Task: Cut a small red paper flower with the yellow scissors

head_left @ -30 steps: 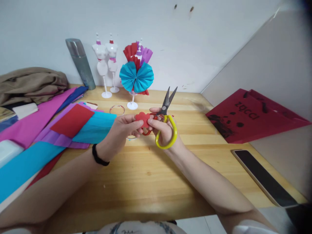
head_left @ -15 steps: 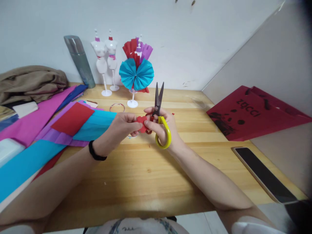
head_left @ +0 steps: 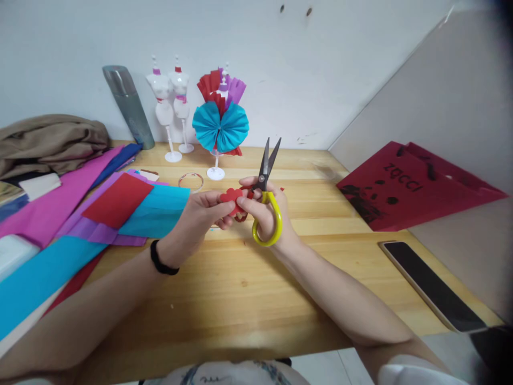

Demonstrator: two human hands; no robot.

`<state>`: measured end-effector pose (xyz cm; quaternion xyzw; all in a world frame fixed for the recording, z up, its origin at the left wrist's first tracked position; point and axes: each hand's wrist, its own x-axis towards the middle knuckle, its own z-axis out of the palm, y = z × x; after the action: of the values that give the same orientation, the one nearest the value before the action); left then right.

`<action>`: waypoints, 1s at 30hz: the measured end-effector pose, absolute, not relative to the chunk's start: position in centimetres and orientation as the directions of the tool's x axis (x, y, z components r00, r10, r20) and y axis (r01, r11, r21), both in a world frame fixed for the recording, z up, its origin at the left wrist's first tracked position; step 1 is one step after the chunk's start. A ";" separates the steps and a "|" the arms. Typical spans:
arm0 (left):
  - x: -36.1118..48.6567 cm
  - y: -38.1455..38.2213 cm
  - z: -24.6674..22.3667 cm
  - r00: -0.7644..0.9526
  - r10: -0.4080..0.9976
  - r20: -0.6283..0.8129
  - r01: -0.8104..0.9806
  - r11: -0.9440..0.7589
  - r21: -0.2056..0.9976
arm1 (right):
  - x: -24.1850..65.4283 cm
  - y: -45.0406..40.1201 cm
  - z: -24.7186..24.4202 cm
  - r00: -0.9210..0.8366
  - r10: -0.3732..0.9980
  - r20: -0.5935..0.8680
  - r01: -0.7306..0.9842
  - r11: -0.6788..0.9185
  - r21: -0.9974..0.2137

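Between both hands is a small red paper flower (head_left: 230, 198) with scalloped edges. My left hand (head_left: 204, 214) is closed, pinching its left side between thumb and fingers. My right hand (head_left: 268, 208) is closed too, its thumb pressing the flower's right side. Scissors (head_left: 267, 176) hang on that same hand, with a yellow handle loop around the base of the thumb. Their dark blades stand parted and point up, away from the flower. The second, red handle is partly hidden behind my right fingers.
Mini dress forms (head_left: 171, 96) stand at the wall, beside one dressed in pleated blue paper (head_left: 220, 127). Coloured sheets (head_left: 156, 211) and brown cloth (head_left: 52, 141) lie left, near a leaning flask (head_left: 130, 107). A red bag (head_left: 412, 187) and a phone (head_left: 433, 283) are right.
The red flower has spread wider and shows more scalloped petals. The scissors have tilted to the right, blades slightly wider apart. The camera view has shifted a little.
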<state>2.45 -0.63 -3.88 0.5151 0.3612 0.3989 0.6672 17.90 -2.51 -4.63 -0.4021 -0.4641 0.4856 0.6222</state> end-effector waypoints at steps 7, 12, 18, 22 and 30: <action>1.9 -0.5 -2.8 0.448 0.890 -0.084 -0.060 0.123 0.991 | 18.6 -2.3 -4.5 0.016 0.985 0.173 -0.229 0.172 -0.958; 1.8 -0.3 -2.6 0.505 0.857 -0.103 -0.027 0.136 0.990 | 18.5 -2.4 -3.9 0.003 0.990 0.138 -0.191 0.136 -0.972; 1.6 0.3 -2.7 0.445 0.890 -0.097 -0.192 0.201 0.961 | 18.7 -2.2 -3.6 0.061 0.992 0.109 -0.187 0.119 -0.975; 1.9 -0.2 -2.8 0.470 0.881 -0.046 -0.108 0.110 0.988 | 18.6 -2.2 -3.6 0.068 0.992 0.110 -0.186 0.121 -0.975; 2.1 -0.3 -3.2 0.409 0.911 -0.052 -0.076 0.090 0.993 | 18.7 -2.3 -3.7 0.068 0.983 0.172 -0.177 0.182 -0.967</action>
<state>2.15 -0.35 -3.21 0.5506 0.3793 0.3896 0.6334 18.71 -2.30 -3.74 -0.4185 -0.4815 0.4837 0.5992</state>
